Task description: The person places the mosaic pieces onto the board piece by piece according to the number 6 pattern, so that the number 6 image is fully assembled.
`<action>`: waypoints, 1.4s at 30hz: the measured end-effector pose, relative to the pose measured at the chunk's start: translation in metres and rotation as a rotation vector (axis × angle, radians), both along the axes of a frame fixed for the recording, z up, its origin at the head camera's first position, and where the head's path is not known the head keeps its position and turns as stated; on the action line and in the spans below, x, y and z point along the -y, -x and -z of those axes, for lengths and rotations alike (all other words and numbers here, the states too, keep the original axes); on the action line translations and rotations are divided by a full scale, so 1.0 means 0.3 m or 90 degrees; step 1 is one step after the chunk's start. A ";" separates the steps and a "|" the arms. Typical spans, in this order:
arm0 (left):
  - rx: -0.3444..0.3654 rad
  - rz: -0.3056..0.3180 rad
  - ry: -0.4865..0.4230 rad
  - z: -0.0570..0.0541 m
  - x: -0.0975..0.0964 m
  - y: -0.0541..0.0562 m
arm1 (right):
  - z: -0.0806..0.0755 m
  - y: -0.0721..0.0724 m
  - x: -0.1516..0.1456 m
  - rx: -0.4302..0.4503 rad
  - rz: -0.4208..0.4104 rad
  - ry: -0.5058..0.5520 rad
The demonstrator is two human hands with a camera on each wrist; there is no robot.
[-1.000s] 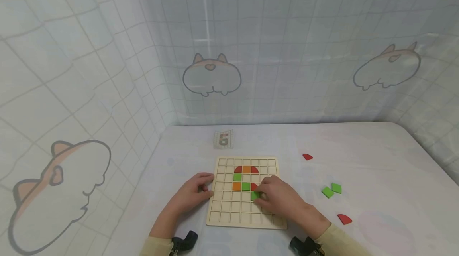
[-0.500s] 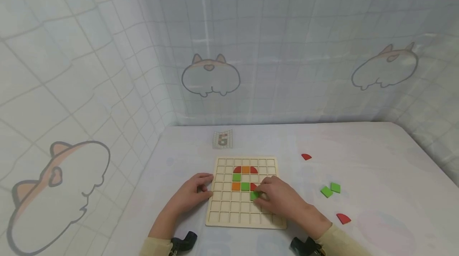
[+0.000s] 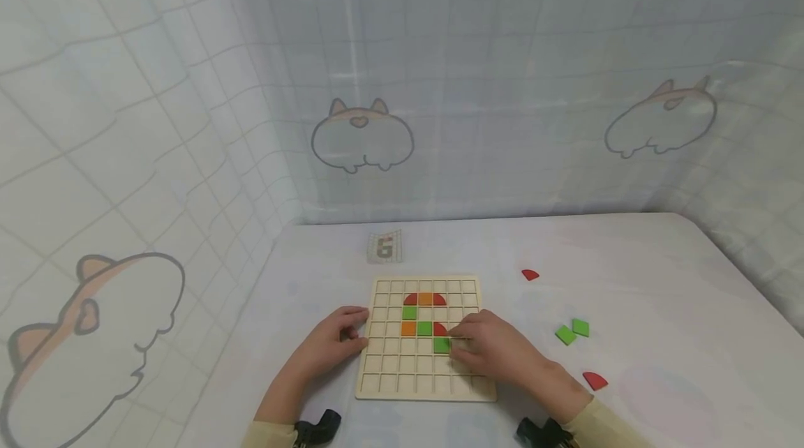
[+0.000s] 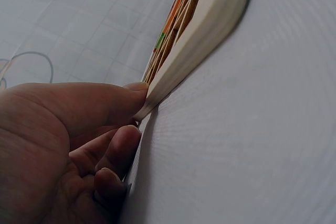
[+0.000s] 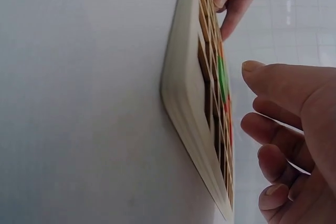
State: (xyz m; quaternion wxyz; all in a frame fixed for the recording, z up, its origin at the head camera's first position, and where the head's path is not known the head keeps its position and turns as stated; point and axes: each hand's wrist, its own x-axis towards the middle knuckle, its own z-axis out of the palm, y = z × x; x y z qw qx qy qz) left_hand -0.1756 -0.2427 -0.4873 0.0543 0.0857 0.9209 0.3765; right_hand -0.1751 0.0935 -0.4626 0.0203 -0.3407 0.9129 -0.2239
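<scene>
A pale wooden grid board (image 3: 408,384) lies in front of me, with red, orange and green tiles in some of its squares. My left hand (image 3: 333,336) rests against the board's left edge. Its thumb (image 4: 131,98) touches the rim in the left wrist view, other fingers loosely bent. My right hand (image 3: 496,347) hovers over the board's right side, beside a green square tile (image 3: 442,345) and a red quarter-circle tile (image 3: 440,329), both seated in squares. In the right wrist view its thumb and fingers are apart, with nothing between them.
Right of the board lie two loose green squares (image 3: 566,335), a red quarter-circle (image 3: 594,381) and another red quarter-circle (image 3: 530,274) farther back. Behind the board is a small pattern card (image 3: 384,247). A hanging sheet (image 3: 502,155) closes off the table's far side.
My right hand has let go of the green square tile and drawn slightly right, uncovering more of it. The left hand stays at the board's edge. The head view has shifted a little.
</scene>
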 end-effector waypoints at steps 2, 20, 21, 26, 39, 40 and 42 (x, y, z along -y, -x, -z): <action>0.002 -0.002 -0.003 -0.001 0.000 -0.001 | -0.009 -0.005 -0.011 0.000 0.003 -0.003; 0.017 -0.025 0.001 -0.009 -0.011 -0.008 | -0.008 -0.053 -0.180 0.000 0.146 0.001; 0.018 -0.024 0.000 -0.009 -0.010 -0.008 | -0.003 -0.056 -0.191 -0.002 0.155 -0.002; 0.014 -0.009 -0.011 -0.007 -0.006 -0.006 | 0.012 -0.075 -0.250 -0.018 0.176 0.000; 0.017 -0.007 -0.018 -0.007 -0.002 -0.007 | 0.004 -0.124 -0.368 -0.006 0.217 0.006; 0.017 -0.006 -0.018 -0.007 -0.002 -0.006 | 0.004 -0.128 -0.379 -0.011 0.219 0.003; 0.016 -0.003 -0.019 -0.006 -0.002 -0.005 | 0.004 -0.136 -0.401 -0.013 0.224 -0.003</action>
